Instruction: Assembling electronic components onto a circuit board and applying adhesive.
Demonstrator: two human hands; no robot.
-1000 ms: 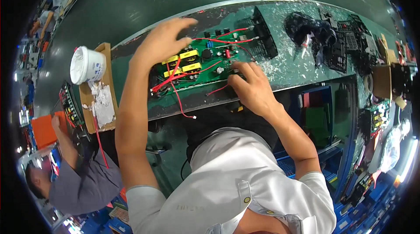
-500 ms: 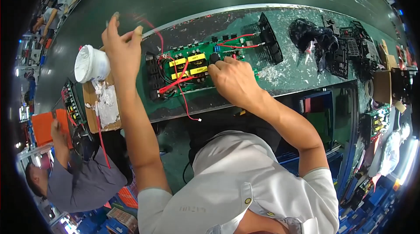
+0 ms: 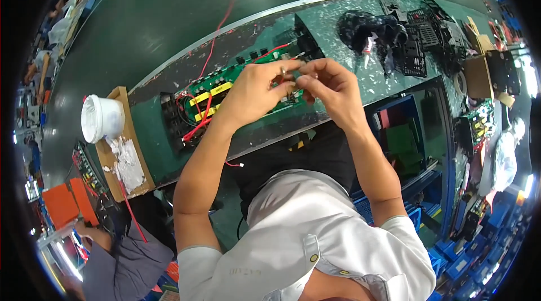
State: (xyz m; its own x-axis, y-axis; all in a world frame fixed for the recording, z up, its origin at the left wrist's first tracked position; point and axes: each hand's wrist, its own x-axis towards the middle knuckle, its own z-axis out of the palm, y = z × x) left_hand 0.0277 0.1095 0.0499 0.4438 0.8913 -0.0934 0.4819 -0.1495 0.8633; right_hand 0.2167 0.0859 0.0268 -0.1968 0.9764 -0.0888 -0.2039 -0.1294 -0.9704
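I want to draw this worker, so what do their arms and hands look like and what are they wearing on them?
The left hand and right hand have no gloves. No watch or bracelet shows on either wrist. The left sleeve and right sleeve are white and short, ending above the elbows.

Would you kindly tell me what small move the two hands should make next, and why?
I would probably lower the left hand and right hand slightly toward the green circuit board: they are close together over its right part, both curled in as if pinching something, though whatever lies between them is too small to make out.
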